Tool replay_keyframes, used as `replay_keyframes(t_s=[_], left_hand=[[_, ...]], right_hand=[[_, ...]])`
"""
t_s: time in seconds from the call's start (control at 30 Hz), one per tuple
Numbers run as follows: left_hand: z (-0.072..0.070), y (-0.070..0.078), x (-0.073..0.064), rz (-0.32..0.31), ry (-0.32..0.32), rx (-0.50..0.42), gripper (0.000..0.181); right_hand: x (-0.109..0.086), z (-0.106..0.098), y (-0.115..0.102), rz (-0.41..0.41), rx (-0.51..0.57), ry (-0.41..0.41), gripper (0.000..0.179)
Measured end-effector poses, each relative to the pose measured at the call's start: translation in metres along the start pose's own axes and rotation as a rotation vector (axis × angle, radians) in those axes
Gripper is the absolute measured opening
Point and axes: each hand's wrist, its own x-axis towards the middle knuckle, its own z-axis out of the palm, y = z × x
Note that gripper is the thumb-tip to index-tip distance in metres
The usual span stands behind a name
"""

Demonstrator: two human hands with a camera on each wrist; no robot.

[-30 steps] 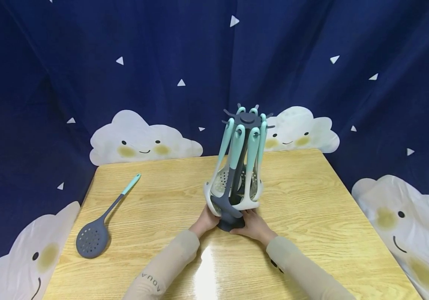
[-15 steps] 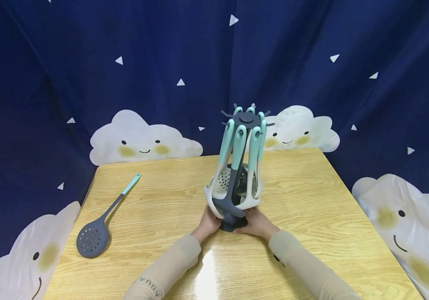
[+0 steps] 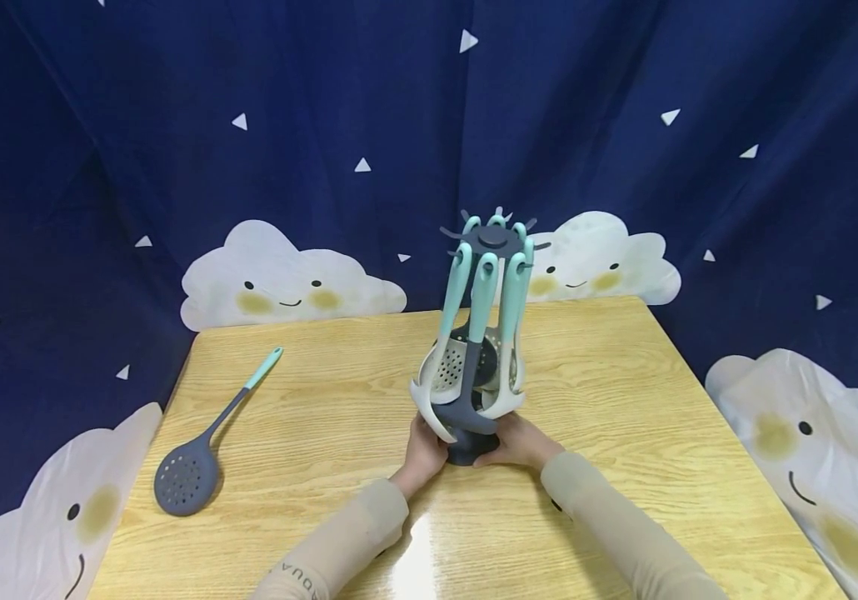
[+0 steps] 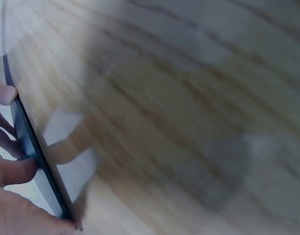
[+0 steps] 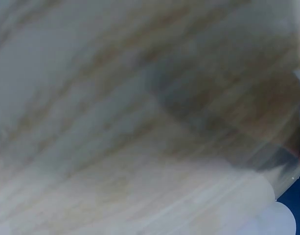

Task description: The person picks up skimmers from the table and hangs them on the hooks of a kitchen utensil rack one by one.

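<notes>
A dark grey utensil stand (image 3: 492,239) with hooks round its top stands upright near the table's middle. Several kitchen utensils with mint-green handles (image 3: 483,298) hang from it, some with white heads and some dark grey. My left hand (image 3: 425,454) grips the stand's round base (image 3: 471,447) from the left. From the right, my right hand (image 3: 519,440) holds the same base, its thumb toward the front. The left wrist view shows fingers (image 4: 12,171) on the edge of the dark base (image 4: 39,152). In the right wrist view only a sliver of a hand appears at the right edge.
A dark grey skimmer (image 3: 186,477) with a mint-green handle lies on the left part of the wooden table (image 3: 324,392). A dark blue curtain (image 3: 309,125) with white clouds and triangles hangs behind and around the table.
The stand has turned a little between my hands, its front utensils shifting rightward. Its base and both hands have moved slightly to the right. The skimmer lies where it was.
</notes>
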Motion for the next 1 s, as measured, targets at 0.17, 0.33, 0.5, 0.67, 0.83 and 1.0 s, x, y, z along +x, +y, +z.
replay_keyframes(t_s=[0.17, 0.33, 0.5, 0.67, 0.83, 1.0], left_hand=[[0.005, 0.002, -0.002, -0.044, 0.074, -0.191, 0.054], [0.004, 0.007, -0.005, -0.009, 0.110, -0.189, 0.054], [0.002, 0.012, -0.007, 0.060, 0.188, -0.115, 0.048], [0.004, 0.010, -0.009, 0.071, 0.195, 0.037, 0.043], [0.006, 0.006, -0.010, 0.006, 0.143, 0.005, 0.048], [0.006, 0.003, -0.011, 0.004, 0.118, 0.041, 0.050]], right_hand=[[0.001, -0.002, 0.005, -0.018, 0.041, -0.028, 0.095], [0.004, -0.004, 0.008, -0.022, 0.107, -0.031, 0.095], [0.005, -0.005, 0.010, -0.010, 0.119, -0.045, 0.098], [0.004, -0.005, 0.011, -0.019, 0.115, -0.048, 0.098], [0.004, -0.003, 0.013, -0.045, 0.087, -0.033, 0.097], [0.004, -0.002, 0.012, -0.050, 0.083, -0.025, 0.095]])
